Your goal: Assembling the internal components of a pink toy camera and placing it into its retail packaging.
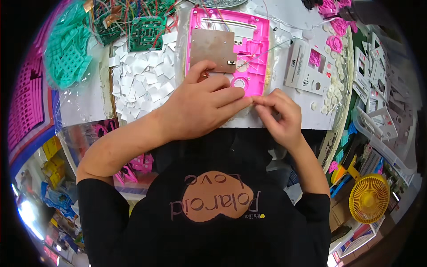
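Crowded white worktop (pixel 307 118) fills the upper half of the view, parts heaped on nearly every side. Largest at 10 o'clock is a clear bag of teal plastic grids (pixel 66 51); toward 11 o'clock lies a drift of white paper squares (pixel 142 75), with green circuit boards (pixel 147 32) and their wires above it. At 12 o'clock sits the pink plastic housing (pixel 251 40), a brown board (pixel 212 49) laid inside it. A white faceplate (pixel 307 66) lies at 1 o'clock, with white trays at 3 o'clock.

Left hand (pixel 202 107) lies flat across the housing's lower edge, thumb on the brown board, pinning it. Right hand (pixel 280 113) is pinched narrow at the housing's lower right corner; whatever it grips is too small to tell.

Risk, as I judge it: thin wires crossing the housing could snag a finger and drag the board askew. Open room is scant, only a bare strip at 2 o'clock beside the faceplate.
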The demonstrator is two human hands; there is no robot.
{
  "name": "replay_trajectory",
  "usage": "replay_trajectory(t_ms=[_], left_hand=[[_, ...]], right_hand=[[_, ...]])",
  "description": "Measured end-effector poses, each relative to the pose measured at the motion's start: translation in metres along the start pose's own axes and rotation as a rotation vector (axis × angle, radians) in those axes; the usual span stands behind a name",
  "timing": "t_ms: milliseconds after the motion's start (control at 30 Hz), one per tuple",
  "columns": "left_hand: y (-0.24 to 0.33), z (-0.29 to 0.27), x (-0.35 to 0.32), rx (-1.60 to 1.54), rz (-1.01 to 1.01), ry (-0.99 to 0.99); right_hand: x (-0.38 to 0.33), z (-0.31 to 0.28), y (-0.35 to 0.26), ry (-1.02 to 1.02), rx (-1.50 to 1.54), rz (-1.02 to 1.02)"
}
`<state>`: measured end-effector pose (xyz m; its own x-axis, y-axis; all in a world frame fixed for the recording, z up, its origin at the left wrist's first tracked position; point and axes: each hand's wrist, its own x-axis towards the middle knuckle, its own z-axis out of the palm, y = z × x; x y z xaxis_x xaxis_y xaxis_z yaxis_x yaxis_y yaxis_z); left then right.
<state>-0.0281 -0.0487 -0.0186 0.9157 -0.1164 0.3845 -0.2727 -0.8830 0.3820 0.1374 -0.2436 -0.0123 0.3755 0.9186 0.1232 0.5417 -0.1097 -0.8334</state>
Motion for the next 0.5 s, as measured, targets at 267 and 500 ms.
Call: replay_trajectory(t_ms=[267,500], left_hand=[[0.004,-0.002,0.006,0.063,0.030,-0.053],[0.007,-0.002,0.005,0.047,0.011,-0.061]], right_hand=[[0.016,-0.011,-0.017,-0.081,0.150,0.316],[0.036,-0.027,-0.024,-0.324,-0.041,0.383]])
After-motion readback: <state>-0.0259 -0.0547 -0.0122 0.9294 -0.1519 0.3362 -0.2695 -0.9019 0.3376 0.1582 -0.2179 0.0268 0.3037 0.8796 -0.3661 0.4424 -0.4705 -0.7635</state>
